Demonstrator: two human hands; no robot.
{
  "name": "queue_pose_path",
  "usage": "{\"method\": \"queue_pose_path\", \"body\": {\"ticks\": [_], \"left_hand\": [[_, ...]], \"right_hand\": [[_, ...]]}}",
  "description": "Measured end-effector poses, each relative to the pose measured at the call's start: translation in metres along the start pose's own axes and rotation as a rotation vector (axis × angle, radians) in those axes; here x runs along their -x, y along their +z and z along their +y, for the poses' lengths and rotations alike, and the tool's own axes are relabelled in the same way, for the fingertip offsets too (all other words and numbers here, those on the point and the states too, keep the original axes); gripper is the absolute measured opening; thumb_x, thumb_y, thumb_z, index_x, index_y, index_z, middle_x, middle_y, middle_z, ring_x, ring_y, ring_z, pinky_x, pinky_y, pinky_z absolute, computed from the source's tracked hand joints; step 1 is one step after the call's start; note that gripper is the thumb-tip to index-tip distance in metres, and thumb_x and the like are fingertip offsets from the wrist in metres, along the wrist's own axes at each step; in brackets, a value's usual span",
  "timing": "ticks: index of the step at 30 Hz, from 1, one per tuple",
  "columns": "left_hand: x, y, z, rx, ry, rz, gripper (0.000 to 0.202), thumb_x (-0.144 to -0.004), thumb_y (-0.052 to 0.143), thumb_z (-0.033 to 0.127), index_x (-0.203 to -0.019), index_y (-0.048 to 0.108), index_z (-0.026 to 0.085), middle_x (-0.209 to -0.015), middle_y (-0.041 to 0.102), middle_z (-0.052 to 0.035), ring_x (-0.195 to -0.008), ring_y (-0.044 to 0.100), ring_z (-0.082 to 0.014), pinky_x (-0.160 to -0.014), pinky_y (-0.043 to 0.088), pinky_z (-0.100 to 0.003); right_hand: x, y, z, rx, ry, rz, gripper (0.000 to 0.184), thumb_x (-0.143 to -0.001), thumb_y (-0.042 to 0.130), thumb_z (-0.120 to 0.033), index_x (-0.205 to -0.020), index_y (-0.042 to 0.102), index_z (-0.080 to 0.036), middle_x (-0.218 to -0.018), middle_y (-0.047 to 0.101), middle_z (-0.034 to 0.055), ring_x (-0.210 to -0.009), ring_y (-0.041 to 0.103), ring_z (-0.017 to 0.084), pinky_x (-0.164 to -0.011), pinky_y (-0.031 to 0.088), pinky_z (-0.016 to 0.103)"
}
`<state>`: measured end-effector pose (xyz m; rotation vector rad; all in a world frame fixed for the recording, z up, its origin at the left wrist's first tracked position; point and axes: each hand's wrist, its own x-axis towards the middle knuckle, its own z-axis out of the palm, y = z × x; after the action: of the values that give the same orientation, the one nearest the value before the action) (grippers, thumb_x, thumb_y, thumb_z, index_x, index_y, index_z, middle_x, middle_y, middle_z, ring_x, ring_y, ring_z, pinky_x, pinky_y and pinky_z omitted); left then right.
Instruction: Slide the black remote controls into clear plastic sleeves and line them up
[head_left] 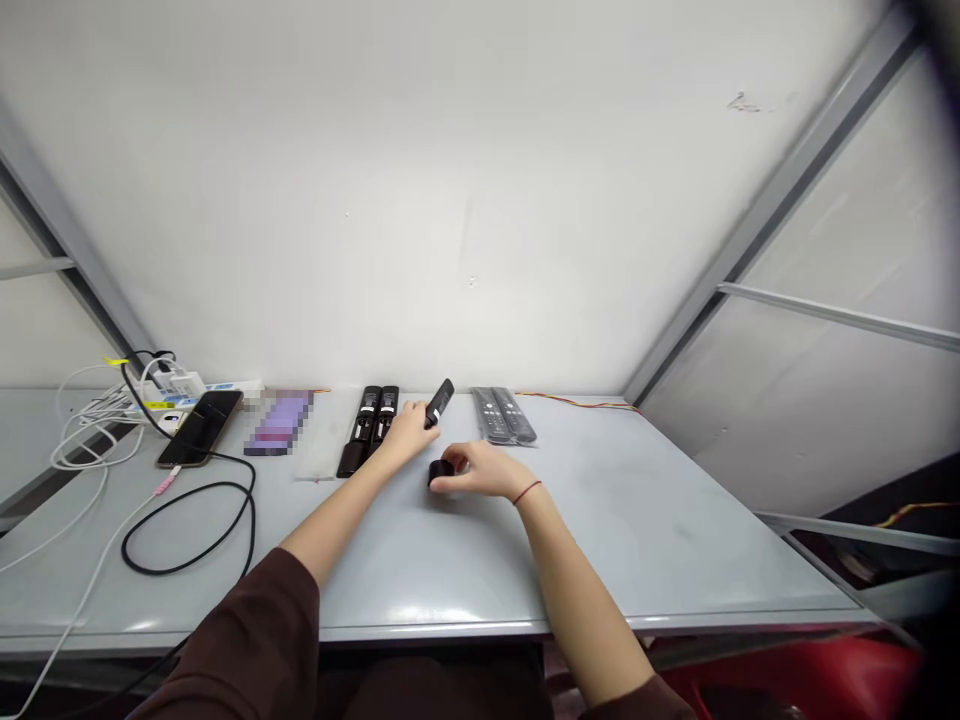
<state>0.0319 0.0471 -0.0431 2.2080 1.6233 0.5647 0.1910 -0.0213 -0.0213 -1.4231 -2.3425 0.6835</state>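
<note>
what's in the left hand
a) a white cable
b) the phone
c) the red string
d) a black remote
d, the left hand grips a black remote that tilts up out of its fingers, while the right hand is on a short black piece.

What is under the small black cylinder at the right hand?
The black cylinder rests on the grey tabletop, touching the right hand. The patch directly beneath it is covered.
</note>
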Motion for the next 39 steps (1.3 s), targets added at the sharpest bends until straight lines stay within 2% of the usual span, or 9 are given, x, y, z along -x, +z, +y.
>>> {"method": "queue_pose_path", "body": {"ticks": [4,8,11,14,18,23,28,35,39], "left_hand": [[0.015,-0.007,-0.012,0.693,-0.164,0.068,0.045,-0.079,0.052,0.024,-0.122,0.039,0.017,-0.104,0.063,-0.0098,-0.075,0.063,-0.0155,-0.069,0.047,-0.027],[0.034,-0.01,-0.016,1.174,-0.253,0.069,0.033,-0.084,0.048,0.038,-0.114,0.048,0.024,-0.101,0.065,-0.0033,-0.07,0.061,-0.0126,-0.061,0.045,-0.023],[0.043,-0.009,-0.013,1.461,-0.347,0.035,0.037,-0.088,0.039,0.048,-0.106,0.056,0.02,-0.095,0.066,-0.005,-0.077,0.062,-0.0161,-0.062,0.047,-0.025],[0.047,-0.01,-0.01,1.654,-0.321,-0.037,0.04,-0.089,0.039,0.049,-0.106,0.06,0.019,-0.099,0.066,-0.0072,-0.084,0.062,-0.0182,-0.07,0.05,-0.029],[0.051,-0.013,-0.007,1.766,-0.283,-0.1,0.043,-0.092,0.036,0.047,-0.111,0.06,0.018,-0.104,0.065,-0.0094,-0.091,0.061,-0.0195,-0.077,0.051,-0.034],[0.053,-0.014,-0.004,1.79,-0.271,-0.058,0.043,-0.092,0.037,0.047,-0.121,0.054,0.02,-0.106,0.065,-0.0091,-0.093,0.062,-0.0198,-0.079,0.051,-0.034],[0.054,-0.013,-0.003,1.837,-0.262,-0.024,0.037,-0.091,0.041,0.043,-0.117,0.056,0.022,-0.108,0.064,-0.0085,-0.095,0.063,-0.0198,-0.079,0.052,-0.034],[0.053,-0.005,-0.005,1.784,-0.264,-0.086,0.038,-0.088,0.044,0.048,-0.109,0.059,0.02,-0.11,0.063,-0.0103,-0.094,0.063,-0.0213,-0.082,0.052,-0.039],[0.054,-0.002,-0.006,1.766,-0.292,-0.119,0.041,-0.088,0.043,0.052,-0.108,0.06,0.021,-0.108,0.064,-0.0105,-0.095,0.063,-0.0225,-0.081,0.052,-0.039]], "right_hand": [[0.004,-0.009,-0.001,-0.063,-0.027,0.204,0.037,-0.072,0.065,-0.052,-0.088,0.065,-0.018,-0.087,0.068,0.0064,-0.08,0.062,0.02,-0.073,0.048,0.032],[-0.001,0.002,-0.01,-0.045,-0.224,0.449,0.046,-0.074,0.066,-0.047,-0.111,0.059,-0.02,-0.108,0.065,0.0089,-0.098,0.06,0.025,-0.085,0.047,0.04],[-0.008,0.018,-0.018,-0.005,-0.381,0.515,0.056,-0.077,0.065,-0.047,-0.124,0.051,-0.021,-0.117,0.061,0.01,-0.106,0.056,0.025,-0.091,0.046,0.041],[-0.015,0.03,-0.02,0.05,-0.478,0.515,0.058,-0.079,0.063,-0.047,-0.128,0.048,-0.02,-0.12,0.06,0.0111,-0.109,0.054,0.024,-0.093,0.046,0.042],[-0.019,0.037,-0.016,0.134,-0.496,0.534,0.051,-0.082,0.06,-0.045,-0.125,0.052,-0.021,-0.125,0.056,0.0116,-0.115,0.05,0.026,-0.096,0.044,0.045],[-0.019,0.038,-0.013,0.19,-0.46,0.533,0.047,-0.08,0.061,-0.045,-0.122,0.055,-0.023,-0.129,0.052,0.0121,-0.114,0.05,0.026,-0.094,0.045,0.047],[-0.019,0.039,-0.013,0.201,-0.477,0.548,0.047,-0.079,0.064,-0.038,-0.122,0.055,-0.022,-0.128,0.051,0.0128,-0.114,0.049,0.026,-0.093,0.045,0.045],[-0.016,0.033,-0.01,0.179,-0.433,0.526,0.074,-0.076,0.064,-0.049,-0.138,0.036,-0.021,-0.127,0.05,0.0141,-0.113,0.049,0.028,-0.094,0.045,0.045],[-0.016,0.032,-0.009,0.206,-0.416,0.495,0.08,-0.075,0.063,-0.053,-0.141,0.031,-0.022,-0.125,0.051,0.0142,-0.112,0.05,0.028,-0.093,0.045,0.045]]}}
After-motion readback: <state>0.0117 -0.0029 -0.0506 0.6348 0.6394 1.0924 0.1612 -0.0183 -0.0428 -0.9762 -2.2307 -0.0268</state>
